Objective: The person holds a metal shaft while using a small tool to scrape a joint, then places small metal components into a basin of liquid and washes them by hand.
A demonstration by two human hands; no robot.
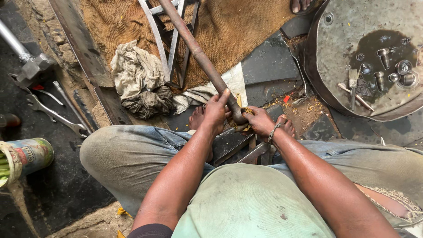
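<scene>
Near the middle of the frame, the left hand [216,113] has its grip wrapped round the lower end of a long rusty metal rod [198,53], which slants up toward the top centre over brown burlap [246,26]. Just beside it, the right hand [260,122] grips closed on the rod's tip, where something small and yellow shows. A crumpled grey rag [141,81] lies to the upper left, spanners [55,115] at the left edge, and a round metal pan [335,66] holding bolts sits at upper right.
</scene>
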